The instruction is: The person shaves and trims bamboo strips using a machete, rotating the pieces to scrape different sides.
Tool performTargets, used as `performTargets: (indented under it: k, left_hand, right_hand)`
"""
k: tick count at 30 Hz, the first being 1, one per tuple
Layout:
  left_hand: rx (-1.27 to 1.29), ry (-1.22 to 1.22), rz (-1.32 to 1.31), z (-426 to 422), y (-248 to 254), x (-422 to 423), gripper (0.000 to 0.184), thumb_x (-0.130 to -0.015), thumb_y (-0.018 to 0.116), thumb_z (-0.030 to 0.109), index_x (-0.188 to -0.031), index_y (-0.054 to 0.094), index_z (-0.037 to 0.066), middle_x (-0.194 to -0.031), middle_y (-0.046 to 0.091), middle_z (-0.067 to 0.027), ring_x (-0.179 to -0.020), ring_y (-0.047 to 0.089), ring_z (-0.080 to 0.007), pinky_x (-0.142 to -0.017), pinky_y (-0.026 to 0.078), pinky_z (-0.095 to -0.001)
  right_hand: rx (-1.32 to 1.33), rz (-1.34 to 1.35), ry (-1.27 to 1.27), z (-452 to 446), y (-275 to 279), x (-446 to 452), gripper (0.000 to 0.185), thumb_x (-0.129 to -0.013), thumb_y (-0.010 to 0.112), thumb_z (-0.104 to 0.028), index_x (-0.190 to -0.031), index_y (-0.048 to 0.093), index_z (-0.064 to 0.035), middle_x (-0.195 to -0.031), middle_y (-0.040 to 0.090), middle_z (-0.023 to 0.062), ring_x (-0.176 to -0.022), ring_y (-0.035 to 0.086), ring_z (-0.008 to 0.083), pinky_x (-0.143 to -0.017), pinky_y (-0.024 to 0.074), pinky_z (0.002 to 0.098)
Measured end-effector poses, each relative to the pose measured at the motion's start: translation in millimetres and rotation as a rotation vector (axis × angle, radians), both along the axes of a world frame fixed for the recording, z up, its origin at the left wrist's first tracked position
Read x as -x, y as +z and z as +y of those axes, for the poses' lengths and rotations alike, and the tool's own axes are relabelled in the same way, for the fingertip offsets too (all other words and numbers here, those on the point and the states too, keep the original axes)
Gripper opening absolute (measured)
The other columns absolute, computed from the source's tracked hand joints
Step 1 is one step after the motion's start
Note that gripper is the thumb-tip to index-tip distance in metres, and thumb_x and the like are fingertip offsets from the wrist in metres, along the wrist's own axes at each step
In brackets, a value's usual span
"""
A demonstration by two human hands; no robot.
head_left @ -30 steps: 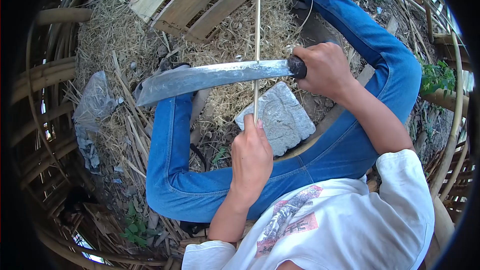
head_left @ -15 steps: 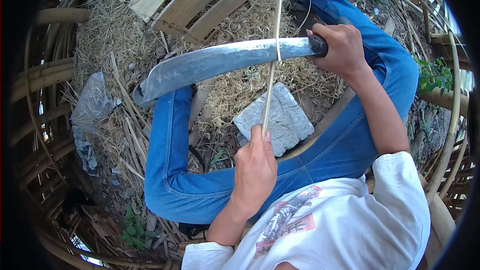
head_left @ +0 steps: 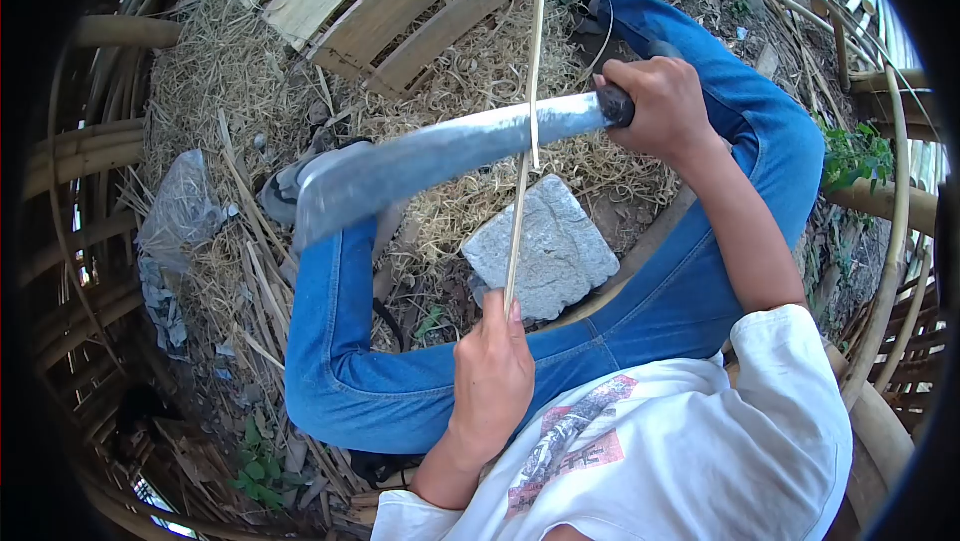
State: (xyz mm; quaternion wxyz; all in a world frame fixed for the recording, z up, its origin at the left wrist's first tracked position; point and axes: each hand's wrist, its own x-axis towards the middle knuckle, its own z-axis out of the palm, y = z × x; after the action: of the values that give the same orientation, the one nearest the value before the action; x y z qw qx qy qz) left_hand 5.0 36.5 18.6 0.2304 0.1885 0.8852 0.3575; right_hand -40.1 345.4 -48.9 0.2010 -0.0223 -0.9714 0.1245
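Observation:
My right hand is closed round the dark handle of a machete, whose broad blade runs leftward and is blurred near its tip. Between the thumb and fingers of my left hand is the lower end of a thin pale bamboo strip, which rises past the blade. At the blade the strip is split: one sliver passes in front of the metal and ends just below its edge. A squared grey stone lies on the ground beyond my left hand, between my bent legs.
Curly shavings cover much of the ground. A slatted bamboo panel stands at the top. Clear plastic lies at left, and bamboo poles stand at right. My jeans-clad legs frame the work area.
My left hand has drawn down and a little left with the strip. The machete has shifted left, its tip dropping. The sliver's loose end hangs further below the blade.

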Motion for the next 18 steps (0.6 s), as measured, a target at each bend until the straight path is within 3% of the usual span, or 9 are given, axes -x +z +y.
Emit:
performTargets:
  k: [3,4,10,12,16,18]
  left_hand:
    - [0.006,-0.057,0.010,-25,-1,-24,0.014,-0.106,0.049,0.010,-0.102,0.052,-0.003,-0.064,0.055,-0.0273,-0.060,0.061,-0.0484,-0.050,0.041,-0.0508]
    - [0.024,-0.035,-0.008,-30,-2,-30,0.014,-0.106,0.049,0.011,-0.101,0.052,-0.003,-0.064,0.055,-0.0273,-0.060,0.061,-0.0483,-0.050,0.041,-0.0509]
    - [0.122,0.025,0.018,-56,-9,-26,0.015,-0.106,0.046,0.010,-0.101,0.052,-0.003,-0.061,0.055,-0.0240,-0.055,0.060,-0.0450,-0.048,0.040,-0.0495]
    - [0.128,0.041,0.060,-62,-13,-24,0.016,-0.107,0.045,0.009,-0.101,0.052,-0.003,-0.058,0.053,-0.0184,-0.049,0.060,-0.0360,-0.046,0.039,-0.0449]
    - [0.143,0.105,0.077,-63,-18,-16,0.016,-0.107,0.044,0.009,-0.100,0.052,-0.003,-0.055,0.051,-0.0134,-0.045,0.058,-0.0257,-0.045,0.039,-0.0399]
    - [0.140,0.119,0.112,-62,-19,-9,0.015,-0.107,0.043,0.008,-0.100,0.052,-0.003,-0.054,0.051,-0.0119,-0.045,0.057,-0.0234,-0.045,0.040,-0.0384]
  right_hand:
    - [-0.140,-0.041,-0.475,63,5,7,0.028,-0.070,0.074,-0.025,-0.095,0.078,-0.0150,-0.077,0.072,0.0150,-0.078,0.071,0.0342,-0.077,0.0578,0.0465]
    - [-0.077,-0.050,-0.543,73,13,10,0.031,-0.071,0.073,-0.025,-0.100,0.079,-0.0145,-0.082,0.074,0.0165,-0.082,0.072,0.0354,-0.079,0.0581,0.0475]
    - [0.088,0.080,-0.324,64,14,17,0.026,-0.074,0.071,-0.022,-0.096,0.078,-0.0110,-0.079,0.071,0.0200,-0.077,0.070,0.0391,-0.076,0.0572,0.0456]
    - [0.071,0.071,-0.307,54,16,18,0.021,-0.081,0.071,-0.021,-0.093,0.076,-0.0051,-0.075,0.068,0.0221,-0.073,0.068,0.0400,-0.072,0.0540,0.0442]
    - [-0.046,0.042,-0.337,44,12,23,0.035,-0.069,0.071,-0.023,-0.103,0.078,-0.0163,-0.079,0.072,0.0171,-0.078,0.071,0.0366,-0.077,0.0591,0.0459]
    - [-0.018,-0.021,-0.309,36,18,29,0.035,-0.070,0.071,-0.023,-0.102,0.078,-0.0153,-0.079,0.072,0.0176,-0.078,0.071,0.0364,-0.077,0.0589,0.0461]
